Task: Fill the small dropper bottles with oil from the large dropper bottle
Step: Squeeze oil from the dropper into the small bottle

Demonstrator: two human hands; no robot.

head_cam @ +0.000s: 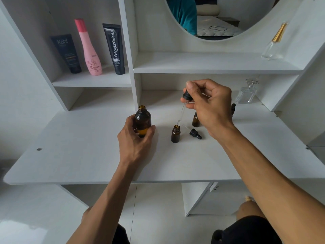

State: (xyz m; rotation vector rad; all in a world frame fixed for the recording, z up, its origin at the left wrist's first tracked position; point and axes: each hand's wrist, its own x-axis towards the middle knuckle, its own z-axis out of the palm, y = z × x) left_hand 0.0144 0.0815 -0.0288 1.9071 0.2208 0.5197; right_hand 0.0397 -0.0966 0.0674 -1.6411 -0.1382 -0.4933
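My left hand (136, 138) grips the large amber bottle (142, 120), which stands uncapped on the white desk (88, 155). My right hand (209, 104) pinches the large dropper (183, 107) by its black bulb. The glass tip hangs just over the mouth of an open small amber bottle (175, 133). A small black dropper cap (195, 133) lies on the desk to the right of that bottle. A second small amber bottle (195, 120) stands behind, partly hidden by my right hand. A dark dropper top (233, 108) peeks out past my right wrist.
Two clear glass perfume bottles (247, 93) (274, 43) stand at the right, one in the low nook and one on the shelf above. Three cosmetic tubes and bottles (91, 48) sit on the left shelf. A round mirror (211, 18) hangs above the middle shelf.
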